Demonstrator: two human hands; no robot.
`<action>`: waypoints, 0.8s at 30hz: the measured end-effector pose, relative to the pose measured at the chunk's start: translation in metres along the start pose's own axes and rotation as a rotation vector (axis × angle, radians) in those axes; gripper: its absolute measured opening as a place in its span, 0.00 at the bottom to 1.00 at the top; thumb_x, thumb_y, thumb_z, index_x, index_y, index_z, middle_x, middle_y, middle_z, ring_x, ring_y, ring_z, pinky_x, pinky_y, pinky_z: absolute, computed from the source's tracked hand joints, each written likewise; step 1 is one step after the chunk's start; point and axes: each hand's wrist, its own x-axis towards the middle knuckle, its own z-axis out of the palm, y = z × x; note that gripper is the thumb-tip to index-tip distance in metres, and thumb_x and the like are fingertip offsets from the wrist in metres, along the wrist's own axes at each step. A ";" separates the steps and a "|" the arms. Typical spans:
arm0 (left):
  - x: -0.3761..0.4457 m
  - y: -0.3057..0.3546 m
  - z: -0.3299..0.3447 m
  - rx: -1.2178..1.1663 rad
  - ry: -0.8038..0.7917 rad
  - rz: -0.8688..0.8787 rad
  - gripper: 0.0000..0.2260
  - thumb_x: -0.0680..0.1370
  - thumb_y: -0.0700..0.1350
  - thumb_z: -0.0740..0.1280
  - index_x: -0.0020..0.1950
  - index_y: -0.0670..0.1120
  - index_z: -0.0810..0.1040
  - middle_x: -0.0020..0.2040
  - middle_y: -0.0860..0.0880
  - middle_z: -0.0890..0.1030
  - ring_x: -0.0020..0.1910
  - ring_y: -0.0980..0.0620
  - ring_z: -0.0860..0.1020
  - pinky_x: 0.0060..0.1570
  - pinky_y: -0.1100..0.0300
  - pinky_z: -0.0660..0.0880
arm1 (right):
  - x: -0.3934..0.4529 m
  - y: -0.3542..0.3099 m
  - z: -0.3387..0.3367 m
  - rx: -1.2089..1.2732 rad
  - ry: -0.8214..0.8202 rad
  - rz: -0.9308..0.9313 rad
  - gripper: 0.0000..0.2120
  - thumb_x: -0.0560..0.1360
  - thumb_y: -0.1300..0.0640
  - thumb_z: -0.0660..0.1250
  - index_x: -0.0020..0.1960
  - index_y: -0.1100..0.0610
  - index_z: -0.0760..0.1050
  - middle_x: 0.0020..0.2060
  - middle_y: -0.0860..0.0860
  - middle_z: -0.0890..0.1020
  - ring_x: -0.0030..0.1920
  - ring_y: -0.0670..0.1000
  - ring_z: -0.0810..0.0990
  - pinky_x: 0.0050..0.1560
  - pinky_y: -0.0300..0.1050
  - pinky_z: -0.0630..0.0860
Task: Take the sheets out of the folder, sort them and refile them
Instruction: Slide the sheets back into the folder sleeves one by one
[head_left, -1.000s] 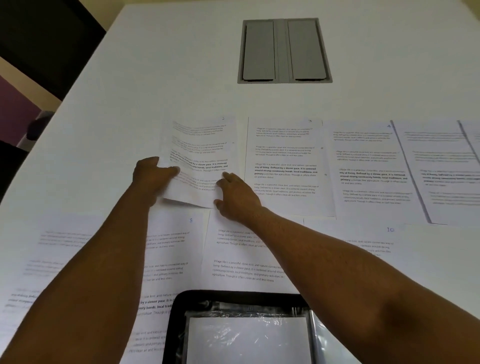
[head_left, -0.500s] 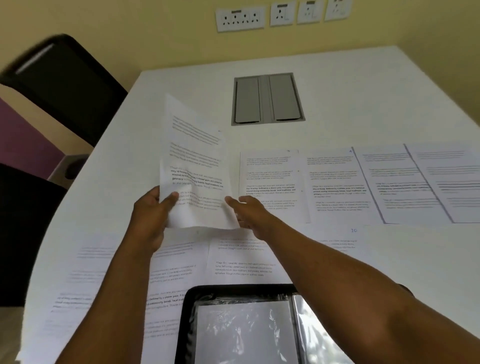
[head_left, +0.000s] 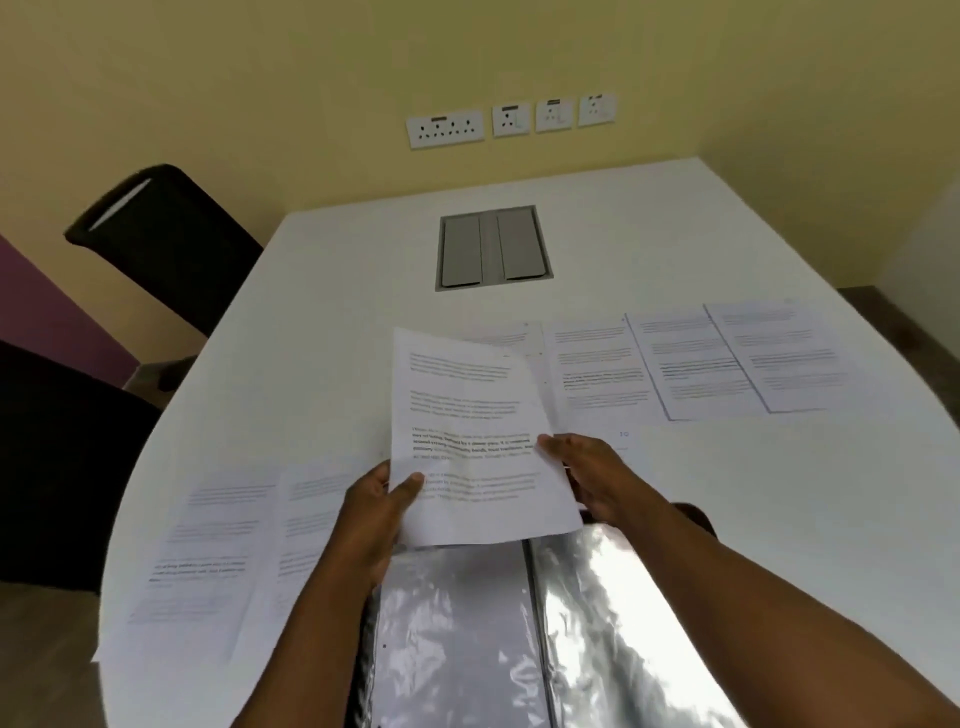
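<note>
I hold one printed sheet (head_left: 470, 436) in the air above the open folder (head_left: 488, 639), whose glossy plastic sleeves lie at the near edge of the white table (head_left: 363, 270). My left hand (head_left: 376, 514) pinches the sheet's lower left edge, thumb on top. My right hand (head_left: 587, 473) grips its right edge. More printed sheets lie flat: a row at the right (head_left: 691, 364) and others at the left (head_left: 218, 551).
A grey cable hatch (head_left: 492, 252) is set into the table's middle. Black chairs stand at the left (head_left: 166, 244). Wall sockets (head_left: 511, 120) line the yellow wall behind. The table's edge curves round at the left.
Both hands lifted the sheet off the table and brought it back toward me, over the folder. The camera tilted up, showing the wall and chairs.
</note>
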 end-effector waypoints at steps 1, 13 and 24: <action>-0.008 -0.005 0.008 0.016 -0.013 -0.008 0.13 0.78 0.39 0.67 0.62 0.45 0.78 0.56 0.47 0.83 0.55 0.47 0.82 0.61 0.48 0.75 | -0.011 0.001 -0.009 -0.004 0.013 -0.007 0.16 0.75 0.51 0.72 0.57 0.61 0.79 0.49 0.57 0.85 0.50 0.58 0.85 0.48 0.53 0.82; -0.077 -0.076 0.095 0.213 -0.182 -0.084 0.10 0.77 0.37 0.68 0.58 0.45 0.80 0.52 0.48 0.84 0.51 0.49 0.83 0.49 0.58 0.79 | -0.082 0.027 -0.123 -0.281 0.273 -0.112 0.11 0.74 0.55 0.73 0.50 0.63 0.81 0.46 0.59 0.85 0.44 0.58 0.82 0.45 0.51 0.77; -0.062 -0.141 0.147 1.041 -0.208 -0.004 0.18 0.78 0.50 0.66 0.66 0.47 0.74 0.63 0.50 0.78 0.61 0.52 0.75 0.57 0.65 0.68 | -0.101 0.026 -0.211 -0.947 0.614 -0.176 0.10 0.78 0.52 0.65 0.49 0.59 0.80 0.45 0.59 0.82 0.46 0.60 0.79 0.43 0.45 0.69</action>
